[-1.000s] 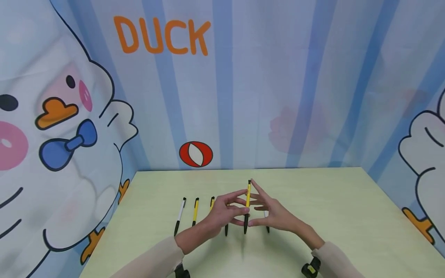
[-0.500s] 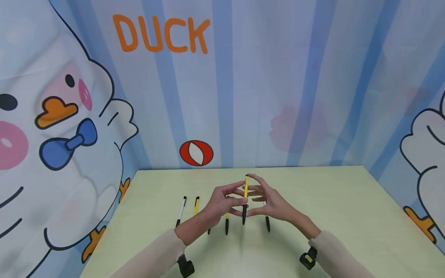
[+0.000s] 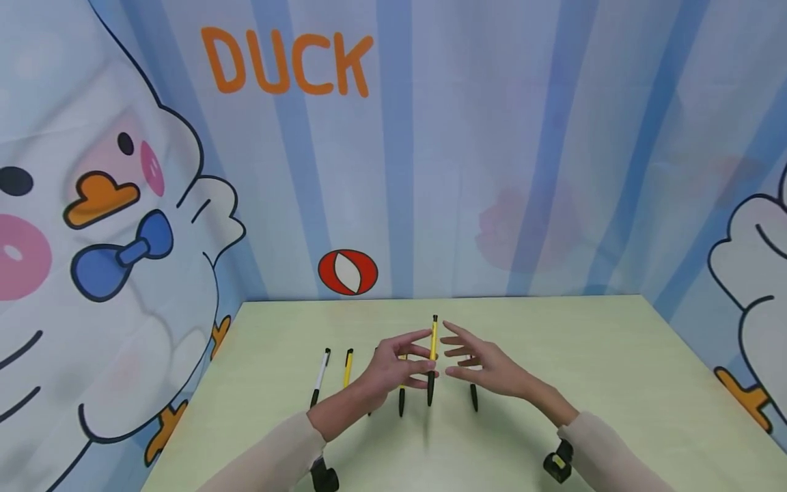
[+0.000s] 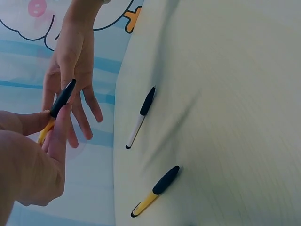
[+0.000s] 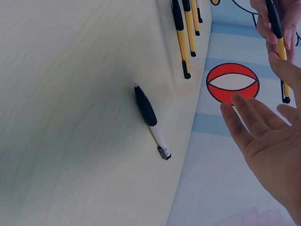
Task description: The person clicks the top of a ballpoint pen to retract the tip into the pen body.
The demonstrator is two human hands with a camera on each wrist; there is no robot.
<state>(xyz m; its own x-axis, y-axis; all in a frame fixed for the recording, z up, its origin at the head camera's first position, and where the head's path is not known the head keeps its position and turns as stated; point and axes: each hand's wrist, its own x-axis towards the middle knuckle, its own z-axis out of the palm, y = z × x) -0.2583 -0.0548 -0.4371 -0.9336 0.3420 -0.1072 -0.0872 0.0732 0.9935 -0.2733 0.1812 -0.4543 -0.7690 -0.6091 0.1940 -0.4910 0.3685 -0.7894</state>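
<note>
In the head view my left hand pinches a yellow pen between thumb and fingers, holding it nearly upright above the table with its black grip pointing down. My right hand is just to the right of that pen, fingers spread and apart from it. The left wrist view shows the held pen's dark lower end sticking out of the pinch. Loosely extended fingers of the right hand appear in the right wrist view, with nothing in its grasp.
Several pens lie in a row on the pale table: a white pen at far left, a yellow pen beside it, another yellow pen partly behind the left hand, and a white pen at right. A duck-print curtain stands behind.
The right hand's fingers have let go of the yellow pen and moved a little to the right. The left hand still holds the pen, which rose slightly, then dipped a little.
</note>
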